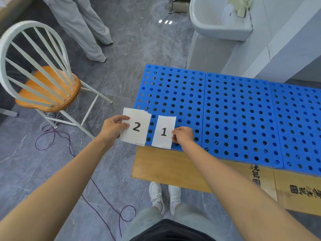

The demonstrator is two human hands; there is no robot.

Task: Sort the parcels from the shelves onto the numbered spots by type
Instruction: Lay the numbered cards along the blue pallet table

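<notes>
My left hand grips a small stack of white cards whose top card reads "2", held over the left edge of the blue perforated panels. My right hand pinches the right edge of a single white card printed "1", which sits over the front left corner of the blue panels. No parcels or shelves are in view.
The blue panels rest on flattened brown cardboard on a grey tiled floor. A white chair with a wooden seat stands at the left, purple cord under it. Another person's legs stand behind. A white basin is at the upper right.
</notes>
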